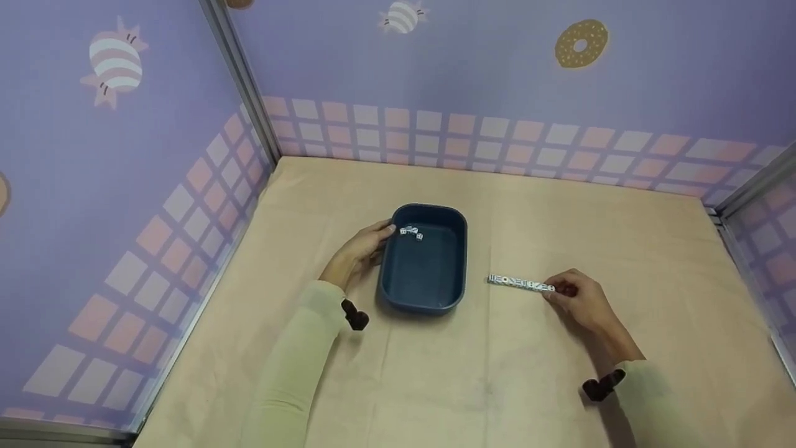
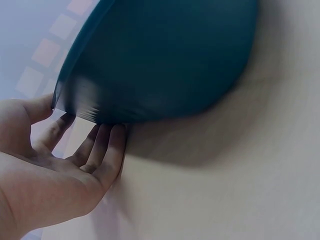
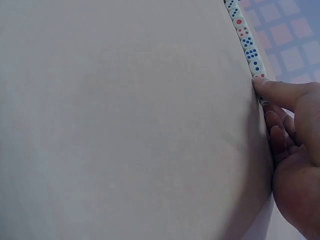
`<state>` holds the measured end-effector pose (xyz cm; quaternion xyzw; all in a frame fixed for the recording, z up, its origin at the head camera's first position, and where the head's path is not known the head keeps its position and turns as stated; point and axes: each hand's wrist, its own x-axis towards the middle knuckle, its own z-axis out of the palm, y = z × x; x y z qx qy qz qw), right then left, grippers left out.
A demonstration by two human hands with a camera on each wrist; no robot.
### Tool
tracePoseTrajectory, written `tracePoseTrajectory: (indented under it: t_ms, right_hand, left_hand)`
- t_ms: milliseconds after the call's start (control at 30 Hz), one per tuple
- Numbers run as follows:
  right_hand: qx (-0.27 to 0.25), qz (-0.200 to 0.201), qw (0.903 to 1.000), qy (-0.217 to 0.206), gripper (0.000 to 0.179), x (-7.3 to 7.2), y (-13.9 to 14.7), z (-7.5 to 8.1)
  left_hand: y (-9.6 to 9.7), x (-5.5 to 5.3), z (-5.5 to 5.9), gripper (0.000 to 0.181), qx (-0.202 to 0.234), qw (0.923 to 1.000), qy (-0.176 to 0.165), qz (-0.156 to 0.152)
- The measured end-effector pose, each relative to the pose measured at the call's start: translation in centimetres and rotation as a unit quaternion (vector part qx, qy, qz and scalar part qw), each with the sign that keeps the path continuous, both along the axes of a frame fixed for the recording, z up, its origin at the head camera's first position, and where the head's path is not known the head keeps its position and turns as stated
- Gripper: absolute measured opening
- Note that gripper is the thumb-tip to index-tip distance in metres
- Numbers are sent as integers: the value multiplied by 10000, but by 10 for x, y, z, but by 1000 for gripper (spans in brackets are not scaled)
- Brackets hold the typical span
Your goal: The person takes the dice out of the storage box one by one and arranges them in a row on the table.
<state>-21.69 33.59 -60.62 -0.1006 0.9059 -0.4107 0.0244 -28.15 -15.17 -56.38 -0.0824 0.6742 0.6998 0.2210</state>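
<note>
A dark blue rectangular tub [image 1: 426, 274] with rounded corners is near the middle of the table. My left hand [image 1: 360, 247] grips its left side, thumb at the rim and the other fingers lower against the outside wall [image 2: 165, 65]. A few white dice [image 1: 410, 232] lie in the tub's far left part. To the right of the tub, several white dice form a straight row [image 1: 519, 284] with red and blue pips. At the row's right end my right hand [image 1: 584, 302] pinches a die between thumb and fingers; the fingertips hide part of that end.
A beige cloth [image 1: 435, 379] covers the table. Purple patterned walls [image 1: 485, 74] with metal posts [image 1: 245, 81] stand along its left, back and right sides. A dark wrist camera [image 1: 354, 315] sits on the left sleeve, another camera [image 1: 603, 386] on the right.
</note>
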Motion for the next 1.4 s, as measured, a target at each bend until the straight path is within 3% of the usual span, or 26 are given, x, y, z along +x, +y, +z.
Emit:
tracePoseTrajectory:
  t_ms: [233, 800, 1100, 1400]
  right_hand:
    - [-19, 12, 9999, -136, 17, 3, 2, -5]
    - [-2, -58, 10000, 16, 17, 6, 9, -7]
    - [-27, -54, 10000, 50, 16, 1, 3, -5]
    - [-211, -65, 9997, 43, 15, 0, -1, -6]
  left_hand:
    - [1, 2, -4, 60, -223, 9996, -44, -140]
    - [9, -1, -7, 59, -23, 9999, -134, -85]
    - [4, -1, -3, 60, 115, 9998, -156, -64]
    - [0, 0, 4, 61, -28, 9999, -115, -117]
